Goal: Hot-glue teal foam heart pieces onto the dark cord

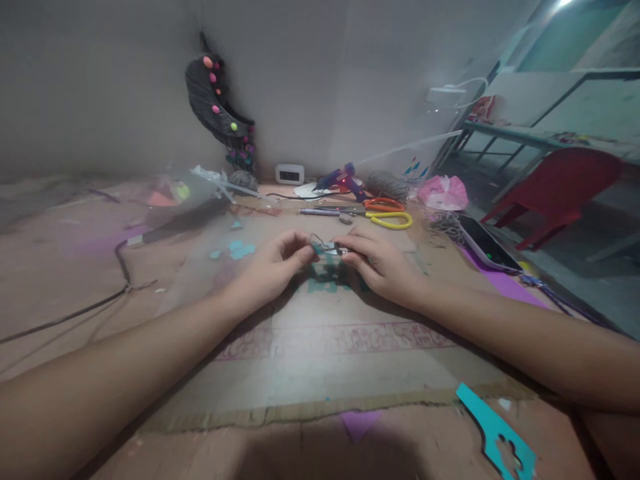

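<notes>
My left hand (287,260) is closed in a pinch over the middle of the board. Between its fingertips and those of my right hand (377,260) is a small, shiny piece (331,249) with a thin loop and dark parts; its kind is too small and blurred to tell. My right hand is closed too, its fingers pressed on the dark end. Teal cut-out shapes (320,283) lie on the board just below both hands. Lighter blue pieces (241,250) rest left of my left hand.
Behind my hands lie scissors (393,219) with a yellow and an orange handle, a purple glue gun (340,177) and grey yarn (385,185). A phone (487,243) is at the right, a cut teal sheet (495,430) in front. A cable (75,313) runs along the left.
</notes>
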`<state>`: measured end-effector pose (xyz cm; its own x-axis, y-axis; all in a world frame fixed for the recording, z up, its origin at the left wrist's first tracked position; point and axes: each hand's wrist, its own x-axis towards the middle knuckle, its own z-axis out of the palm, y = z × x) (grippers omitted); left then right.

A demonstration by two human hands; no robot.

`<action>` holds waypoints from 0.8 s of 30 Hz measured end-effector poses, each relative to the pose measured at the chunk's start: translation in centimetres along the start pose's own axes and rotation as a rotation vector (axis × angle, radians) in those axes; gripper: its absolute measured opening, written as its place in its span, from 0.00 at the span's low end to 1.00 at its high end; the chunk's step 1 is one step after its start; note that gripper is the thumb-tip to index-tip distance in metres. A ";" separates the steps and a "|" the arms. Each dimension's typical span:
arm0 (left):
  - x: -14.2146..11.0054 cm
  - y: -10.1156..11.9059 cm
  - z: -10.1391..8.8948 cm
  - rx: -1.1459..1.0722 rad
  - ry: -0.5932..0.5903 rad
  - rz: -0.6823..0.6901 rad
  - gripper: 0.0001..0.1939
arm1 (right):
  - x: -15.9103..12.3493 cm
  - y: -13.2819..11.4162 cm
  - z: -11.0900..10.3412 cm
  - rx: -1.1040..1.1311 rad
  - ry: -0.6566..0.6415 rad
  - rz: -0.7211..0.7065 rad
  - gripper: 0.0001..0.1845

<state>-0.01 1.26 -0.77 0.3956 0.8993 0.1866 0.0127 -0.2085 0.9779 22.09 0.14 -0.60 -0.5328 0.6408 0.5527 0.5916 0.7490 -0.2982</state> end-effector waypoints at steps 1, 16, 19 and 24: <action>0.0 0.0 0.0 -0.005 -0.002 -0.004 0.07 | 0.0 0.0 0.0 0.002 -0.003 0.003 0.15; 0.2 -0.2 0.0 -0.031 -0.013 -0.028 0.09 | 0.1 0.1 -0.1 0.004 0.003 -0.011 0.15; 0.2 -0.2 0.0 -0.033 -0.020 -0.025 0.09 | 0.1 0.1 0.0 0.014 0.009 -0.008 0.15; 0.1 -0.1 0.0 -0.037 -0.003 -0.035 0.08 | 0.1 0.2 0.1 0.002 0.050 0.011 0.18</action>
<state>0.07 1.37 -0.82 0.3984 0.9045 0.1522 -0.0077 -0.1626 0.9867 22.09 0.43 -0.68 -0.4956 0.6400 0.5872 0.5964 0.7422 -0.3057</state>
